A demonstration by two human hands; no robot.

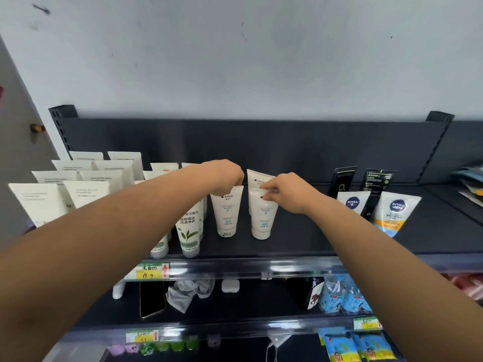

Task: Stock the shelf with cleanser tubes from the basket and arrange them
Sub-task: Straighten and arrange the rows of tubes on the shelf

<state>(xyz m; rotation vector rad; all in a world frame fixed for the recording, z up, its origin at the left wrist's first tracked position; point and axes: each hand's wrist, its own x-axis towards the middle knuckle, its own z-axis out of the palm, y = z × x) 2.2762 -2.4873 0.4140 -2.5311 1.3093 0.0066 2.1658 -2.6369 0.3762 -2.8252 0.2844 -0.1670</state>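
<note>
Two white cleanser tubes stand cap-down side by side in the middle of the dark top shelf (pixel 300 244). My left hand (pixel 224 173) pinches the crimped top of the left tube (pixel 226 212). My right hand (pixel 285 192) pinches the top of the right tube (pixel 262 218). A third white tube (pixel 257 178) stands just behind the right one, partly hidden. No basket is in view.
Rows of white tubes (pixel 86 189) and green-leaf tubes (pixel 189 231) fill the shelf's left side. Nivea Men tubes (pixel 397 212) and black tubes (pixel 342 181) stand at the right. The lower shelf holds a phone (pixel 151 299), a grey cloth (pixel 188 291) and water bottles (pixel 342 293).
</note>
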